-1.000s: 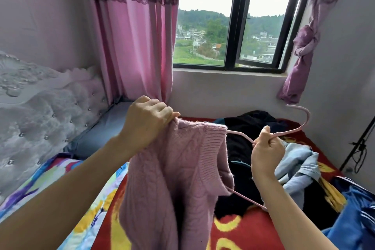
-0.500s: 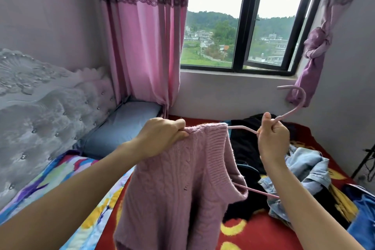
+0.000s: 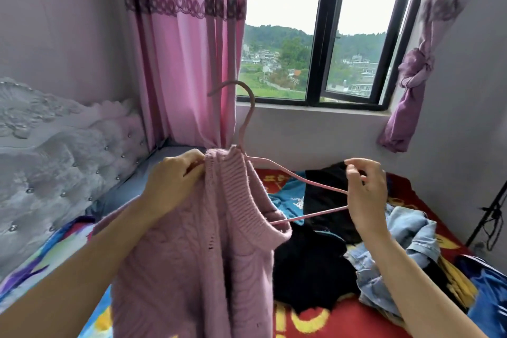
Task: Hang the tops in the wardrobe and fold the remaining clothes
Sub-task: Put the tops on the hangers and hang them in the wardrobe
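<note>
Over the bed, your left hand gripped the sweater collar and your right hand pinched the hanger with its fingers, so the undressed half might have slipped out.

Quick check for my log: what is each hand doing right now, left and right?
Left hand: grips the pink sweater at its neckline.
Right hand: holds the free end of the pink hanger.

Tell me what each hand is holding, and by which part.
The left hand grips the sweater at the edge of its collar. The right hand holds the hanger by its right end, outside the sweater.
</note>
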`<action>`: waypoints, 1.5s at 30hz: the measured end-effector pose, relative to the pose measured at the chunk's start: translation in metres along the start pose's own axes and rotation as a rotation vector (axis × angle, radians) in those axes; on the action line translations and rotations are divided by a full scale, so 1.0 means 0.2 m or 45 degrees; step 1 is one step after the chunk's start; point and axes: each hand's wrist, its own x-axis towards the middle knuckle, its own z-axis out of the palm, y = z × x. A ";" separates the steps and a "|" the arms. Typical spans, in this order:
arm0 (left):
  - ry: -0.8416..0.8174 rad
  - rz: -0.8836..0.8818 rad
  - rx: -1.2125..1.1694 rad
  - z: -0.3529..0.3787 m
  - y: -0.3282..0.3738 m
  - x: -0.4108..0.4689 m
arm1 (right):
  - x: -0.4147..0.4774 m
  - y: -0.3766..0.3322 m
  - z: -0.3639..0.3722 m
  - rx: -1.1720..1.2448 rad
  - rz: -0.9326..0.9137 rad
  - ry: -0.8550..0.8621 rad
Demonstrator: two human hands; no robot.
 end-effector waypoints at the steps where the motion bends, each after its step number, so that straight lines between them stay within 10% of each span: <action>1: 0.012 -0.022 -0.052 -0.04 -0.01 0.02 | 0.01 0.09 -0.02 0.126 0.272 0.065; 5: 0.035 -0.043 -0.309 -0.15 0.06 0.09 | -0.08 0.26 0.00 0.288 0.828 -0.404; 11: 0.202 0.004 -0.458 -0.20 0.11 0.18 | -0.15 -0.07 0.18 0.646 0.206 -1.035; 16: 0.292 -0.047 -0.557 -0.27 -0.02 0.18 | -0.17 0.01 0.21 -0.424 -0.671 -1.397; 21: 0.283 -0.245 -0.640 -0.23 -0.17 0.14 | -0.08 0.03 0.20 -0.610 -1.052 -1.111; 29: -0.061 -0.261 -0.398 -0.30 -0.43 -0.06 | 0.20 0.06 -0.21 -0.394 -0.785 -1.187; 39: -0.181 0.536 0.062 0.08 -0.17 -0.04 | 0.01 -0.22 0.19 -0.119 -0.790 -1.196; 45: -0.056 0.084 -0.198 -0.01 -0.18 -0.04 | 0.12 -0.24 0.20 0.020 -0.168 -1.148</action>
